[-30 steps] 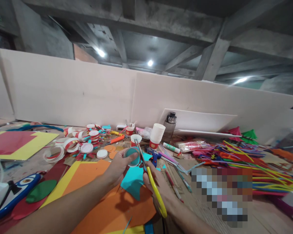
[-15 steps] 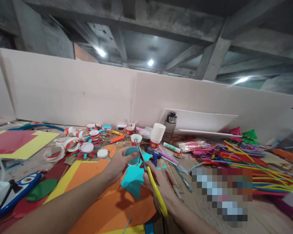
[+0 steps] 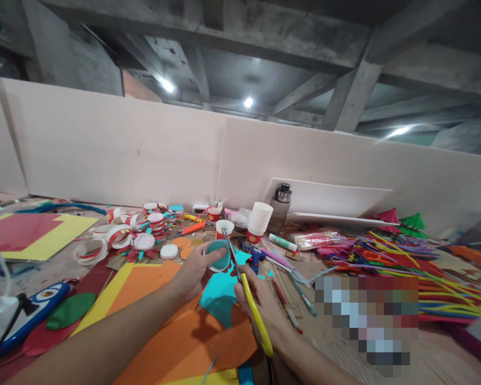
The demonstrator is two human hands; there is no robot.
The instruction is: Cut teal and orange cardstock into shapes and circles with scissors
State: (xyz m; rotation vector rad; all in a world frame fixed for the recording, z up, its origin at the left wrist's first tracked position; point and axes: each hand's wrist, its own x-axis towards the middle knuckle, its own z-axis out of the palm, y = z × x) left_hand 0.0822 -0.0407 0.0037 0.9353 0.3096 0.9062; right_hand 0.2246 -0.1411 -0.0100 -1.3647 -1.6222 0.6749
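Note:
Pinched in my left hand (image 3: 191, 277) is a round teal disc (image 3: 219, 258) with a pale rim, the thumb lying over its face. Yellow-handled scissors (image 3: 255, 315) are gripped in my right hand (image 3: 269, 309). Their blades point up and away along the right edge of the disc; whether they touch it I cannot tell. Below both hands lies a cut sheet of cyan paper (image 3: 218, 297), on top of orange paper (image 3: 184, 347). A white paper cup (image 3: 225, 229) stands just behind the disc.
A stack of paper cups (image 3: 260, 216) and a grey bottle (image 3: 280, 206) stand at the back. Right of my hands lie a blue glue gun (image 3: 257, 261) and many coloured pipe cleaners (image 3: 436, 283). Cut cup rings (image 3: 91, 251) and an orange cutter (image 3: 193, 227) are at left.
The disc has tipped slightly in my left hand, and the scissors have shifted very little. Everything else lies as before, apart from a small camera shift.

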